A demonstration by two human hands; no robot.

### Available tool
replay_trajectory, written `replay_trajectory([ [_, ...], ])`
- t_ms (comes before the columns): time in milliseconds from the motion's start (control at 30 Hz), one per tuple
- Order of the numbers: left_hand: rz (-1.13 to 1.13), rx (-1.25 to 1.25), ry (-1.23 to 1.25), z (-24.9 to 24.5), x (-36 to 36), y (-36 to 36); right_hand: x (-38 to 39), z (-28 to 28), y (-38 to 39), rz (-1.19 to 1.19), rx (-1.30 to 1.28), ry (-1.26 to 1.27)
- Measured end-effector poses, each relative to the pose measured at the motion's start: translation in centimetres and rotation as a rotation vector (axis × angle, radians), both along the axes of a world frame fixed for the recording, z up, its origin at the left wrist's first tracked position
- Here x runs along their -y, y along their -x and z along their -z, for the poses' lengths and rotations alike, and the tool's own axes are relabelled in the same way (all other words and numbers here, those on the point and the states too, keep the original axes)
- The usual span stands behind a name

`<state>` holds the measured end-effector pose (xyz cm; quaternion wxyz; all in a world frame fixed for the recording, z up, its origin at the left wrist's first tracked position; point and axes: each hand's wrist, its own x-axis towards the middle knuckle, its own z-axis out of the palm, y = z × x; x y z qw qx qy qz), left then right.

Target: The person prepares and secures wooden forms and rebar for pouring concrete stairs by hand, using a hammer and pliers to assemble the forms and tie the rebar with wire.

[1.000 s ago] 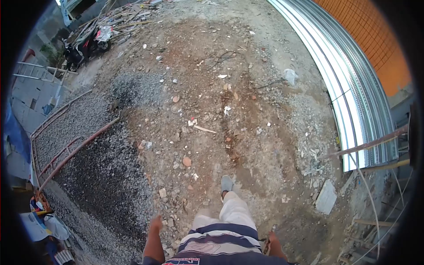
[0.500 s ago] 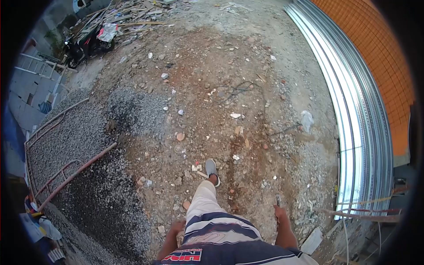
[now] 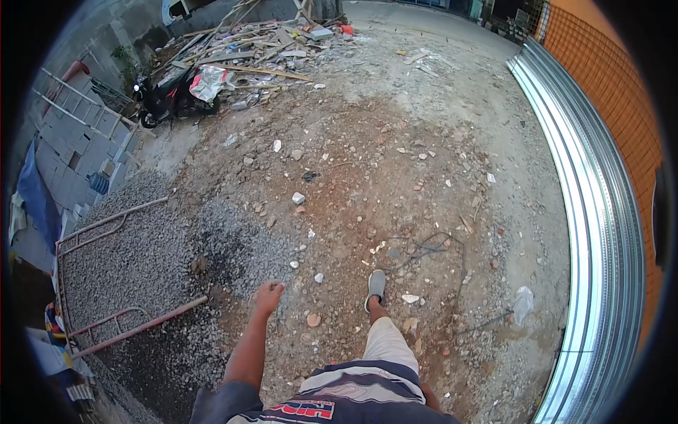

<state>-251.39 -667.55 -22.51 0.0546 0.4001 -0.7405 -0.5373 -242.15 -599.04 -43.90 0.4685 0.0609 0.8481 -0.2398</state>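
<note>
My left hand (image 3: 268, 295) hangs in front of me at the end of a bent arm, over the edge between gravel and dirt. Its fingers are loosely bent and a little apart, and nothing shows in them. Only a sliver of my right arm (image 3: 429, 397) appears beside my striped shirt; the right hand is hidden behind my body. One grey shoe (image 3: 376, 284) is on the stony ground ahead of me. Left of my left hand, a rusty metal frame (image 3: 141, 327) lies across the grey gravel heap (image 3: 134, 247).
Long shiny corrugated metal sheets (image 3: 590, 212) line the right side beside an orange wall (image 3: 600, 71). A thin dark cable (image 3: 431, 247) and a plastic bag (image 3: 523, 306) lie ahead. Farther off are a motorcycle (image 3: 173, 102), a pile of scrap wood (image 3: 275, 53) and a ladder (image 3: 85, 124).
I have stepped forward, and ground features sit lower in view. My left hand has swung forward and up. My right hand, earlier holding a slim tool-like object, has gone out of view.
</note>
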Motion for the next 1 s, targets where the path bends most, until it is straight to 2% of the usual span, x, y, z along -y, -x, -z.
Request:
replay_trajectory([
  [67, -0.05, 0.129, -0.001, 3.5, -0.5, 3.3, 3.5, -2.4, 7.8, -0.012, 0.057, -0.031],
  [100, 0.067, 0.294, 0.118, 5.2, -0.9, 4.2, 4.9, -3.2, 12.0, -0.02, 0.068, -0.037],
  [133, 0.11, 0.412, 0.12, 9.0, -1.2, 3.9, 6.7, -3.9, 16.3, -0.031, 0.079, -0.04],
  [167, 0.396, 0.489, 0.13, 10.3, -1.7, 3.6, 7.8, -4.5, 19.7, -0.057, 0.092, -0.046],
  [200, 0.882, 0.577, 0.5, 12.0, -2.3, 2.9, 9.2, -5.5, 23.3, -0.084, 0.108, -0.051],
  [267, 1.056, 0.731, 0.113, 9.3, -3.5, 4.5, 12.4, -7.4, 30.9, -0.1, 0.148, -0.084],
  [333, 1.234, 0.769, 0.262, 9.8, -3.8, 6.2, 16.4, -9.6, 40.2, -0.045, 0.21, -0.178],
  [400, 1.083, 0.733, 0.259, 11.3, -3.5, 7.5, 20.2, -11.4, 50.2, 0.047, 0.282, -0.352],
  [467, 0.757, 0.785, 0.072, 12.0, -2.0, 10.5, 24.2, -12.0, 60.2, 0.016, 0.238, -0.356],
  [500, 0.739, 0.784, 0.059, 12.8, -0.6, 12.6, 26.9, -12.4, 64.7, 0.025, 0.21, -0.35],
  [533, 0.786, 0.828, 0.001, 13.9, 0.9, 15.0, 31.0, -15.3, 68.9, 0.111, 0.21, -0.3],
  [600, 0.823, 0.872, -0.047, 17.1, 6.5, 21.6, 37.2, -14.2, 76.4, 0.149, 0.123, -0.228],
  [667, 0.892, 0.754, 0.045, 19.5, 12.7, 27.5, 42.7, -14.7, 81.6, 0.274, 0.027, -0.211],
  [700, 0.832, 0.8, 0.135, 17.9, 16.8, 32.5, 46.3, -16.1, 84.2, 0.363, 0.027, -0.182],
  [733, 0.645, 0.752, 0.249, 17.0, 20.6, 38.1, 49.4, -16.1, 88.1, 0.357, 0.009, -0.178],
  [767, 0.635, 0.696, 0.27, 15.8, 24.8, 42.9, 50.9, -16.3, 89.8, 0.359, 0.027, -0.118],
  [800, 0.596, 0.579, 0.444, 14.6, 28.7, 47.1, 51.7, -16.7, 90.8, 0.373, 0.056, -0.06],
  [833, 0.127, 0.545, 0.047, 6.7, 32.2, 53.9, 53.2, -17.2, 92.8, 0.421, 0.177, -0.018],
  [867, -0.072, 0.401, 0.083, 6.5, 35.6, 57.9, 55.1, -17.7, 94.0, 0.433, 0.192, -0.007],
  [900, -0.078, 0.341, 0.104, 2.8, 39.2, 63.1, 57.4, -18.2, 95.6, 0.371, 0.187, -0.011],
  [933, -0.108, 0.217, 0.1, 2.1, 42.8, 67.1, 59.4, -18.1, 97.1, 0.309, 0.179, -0.016],
  [967, -0.137, 0.093, 0.09, 1.8, 46.2, 70.9, 60.3, -15.6, 98.9, 0.149, 0.172, -0.079],
  [1000, -0.126, 0.098, 0.103, -0.1, 49.1, 75.1, 61.9, -13.9, 100.2, 0.158, 0.18, -0.067],
])
